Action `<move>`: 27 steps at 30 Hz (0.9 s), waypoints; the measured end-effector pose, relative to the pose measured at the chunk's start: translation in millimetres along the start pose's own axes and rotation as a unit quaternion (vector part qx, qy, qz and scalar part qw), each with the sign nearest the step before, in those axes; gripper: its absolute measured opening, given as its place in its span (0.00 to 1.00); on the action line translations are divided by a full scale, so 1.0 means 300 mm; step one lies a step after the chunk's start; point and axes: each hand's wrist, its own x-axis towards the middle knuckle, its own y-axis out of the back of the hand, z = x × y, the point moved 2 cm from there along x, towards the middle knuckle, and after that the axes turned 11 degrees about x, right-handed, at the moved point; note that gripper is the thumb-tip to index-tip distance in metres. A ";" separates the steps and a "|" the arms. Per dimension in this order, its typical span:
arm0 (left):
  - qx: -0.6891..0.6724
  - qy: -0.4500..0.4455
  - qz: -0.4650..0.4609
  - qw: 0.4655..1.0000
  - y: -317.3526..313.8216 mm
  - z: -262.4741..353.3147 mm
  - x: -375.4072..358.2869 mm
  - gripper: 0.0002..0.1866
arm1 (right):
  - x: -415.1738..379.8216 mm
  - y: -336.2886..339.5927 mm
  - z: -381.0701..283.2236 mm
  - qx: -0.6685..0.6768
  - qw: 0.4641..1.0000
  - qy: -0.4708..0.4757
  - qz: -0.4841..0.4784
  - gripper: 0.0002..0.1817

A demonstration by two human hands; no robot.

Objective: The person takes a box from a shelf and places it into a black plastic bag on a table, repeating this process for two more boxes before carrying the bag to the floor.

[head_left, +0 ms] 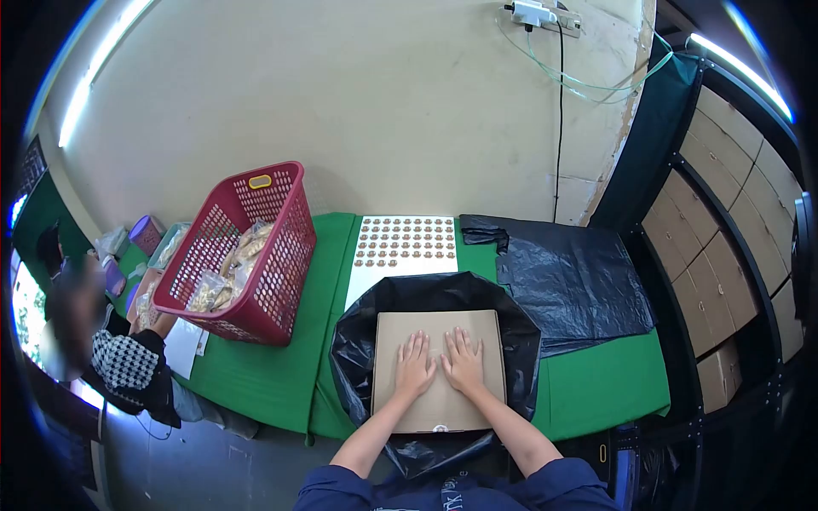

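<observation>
Green cloth covers the tabletop [273, 375], where a cardboard box [439, 328] sits inside a black plastic bag [362, 341]. Left hand [415, 364] and right hand [464, 359] press flat on it, each grip wide, holding nothing. Red basket [256, 247] stands leftward.

Head view: even, moderately bright indoor lighting with heavy fisheye distortion.

Illumination comes from two fluorescent tube lights, one at upper left [98, 64] and one at upper right [740, 72]; both are overexposed and bloom white. The beige wall [383, 111] is lit uniformly, with a soft shadow behind the red basket [256, 247]. The green worktop [596, 383] shows saturated colour and no glare. The black plastic bag [579, 272] carries faint sheen on its folds. The centre is sharp. Straight lines bow toward the periphery, the corners vignette to black, and the left edge [60, 315] is blurred.
</observation>
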 end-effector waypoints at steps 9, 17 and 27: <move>-0.057 -0.019 -0.049 0.997 0.063 -0.093 -0.019 0.36 | -0.077 0.084 -0.018 -0.005 0.995 -0.100 0.015 0.33; -0.024 -0.072 -0.035 0.997 0.098 -0.147 -0.063 0.37 | -0.140 0.084 0.016 -0.055 0.992 -0.116 0.008 0.33; -0.044 -0.104 -0.247 0.962 0.145 -0.102 -0.116 0.40 | -0.311 0.152 -0.040 0.277 0.912 -0.170 -0.249 0.25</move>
